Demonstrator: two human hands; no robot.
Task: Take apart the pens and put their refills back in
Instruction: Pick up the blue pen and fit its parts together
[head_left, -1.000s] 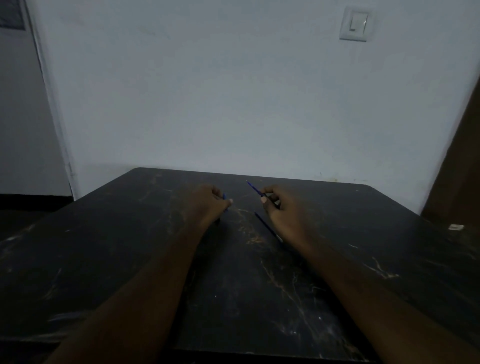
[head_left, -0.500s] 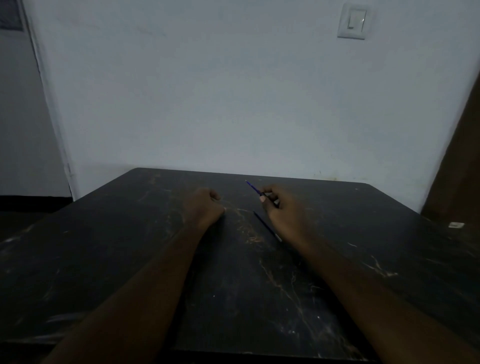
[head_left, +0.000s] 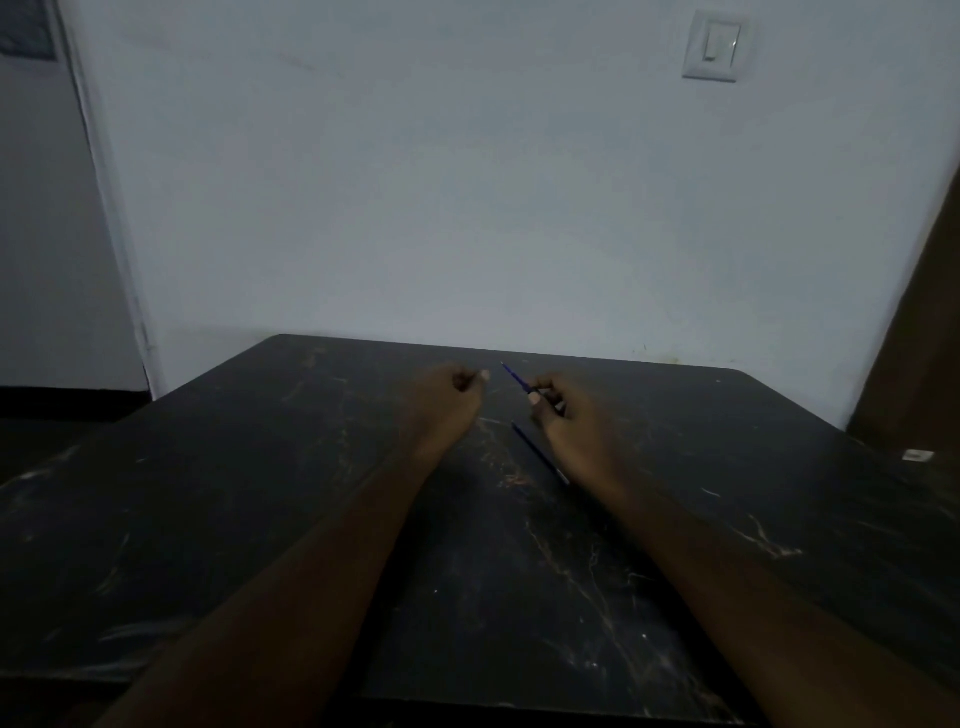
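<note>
In the head view, a thin blue refill (head_left: 516, 376) is pinched between the thumb and curled fingers of the right hand (head_left: 569, 418). Its fine tip is pointed up and away, toward the gap between the two hands. The left hand (head_left: 445, 402) is held near it, apart from the refill, with the fingers curled in. Whether anything small is enclosed in that fist cannot be told.

A second long dark piece, taken here to be a pen (head_left: 537, 451), is laid slantwise on the bench (head_left: 218, 499), just beside the right hand and its wrist.

The step in hand is judged to be the one between taking apart and refitting: a refill is out and is being held ready. For the next move, an open pen body would have to be picked up or steadied by the left hand. The refill would then have to be lined up closely with its narrow mouth before being slid in.

Much is hard to make out. The scene is dimly lit and the dark pen is nearly lost against the dark veined bench. Its near end is partly covered by the right wrist, so it cannot be told whether it is whole or only a body. No cap or tip piece can be made out.
</note>
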